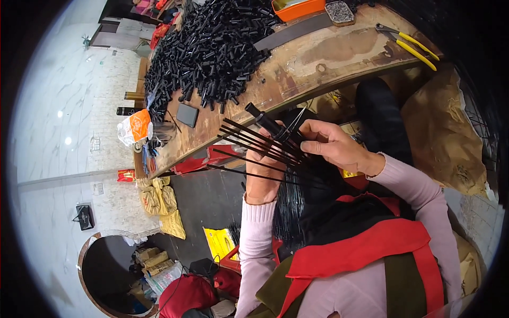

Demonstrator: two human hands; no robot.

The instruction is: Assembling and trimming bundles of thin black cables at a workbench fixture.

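Observation:
Between my hands is a black plastic tube [263, 121] with a wider collar, and several thin black rods [241, 139] fan out beside it like umbrella ribs. My left hand [263, 177] is wrapped round this piece from below, its fingers partly hidden behind the rods. At the collar, my right hand [335, 147] has thumb and fingers closed together by a thin wire [296, 121] that sticks up. What exactly the right fingertips pinch is too small to make out. More thin dark rods [290, 204] hang below, near my lap.
A large heap of black plastic tubes [212, 53] covers the left of the wooden bench [297, 79]. Yellow-handled cutters [416, 49], a tray of small metal pieces [340, 13], an orange container [298, 9] and a small grey box [186, 114] lie there. Yellow sacks [159, 200] stand left.

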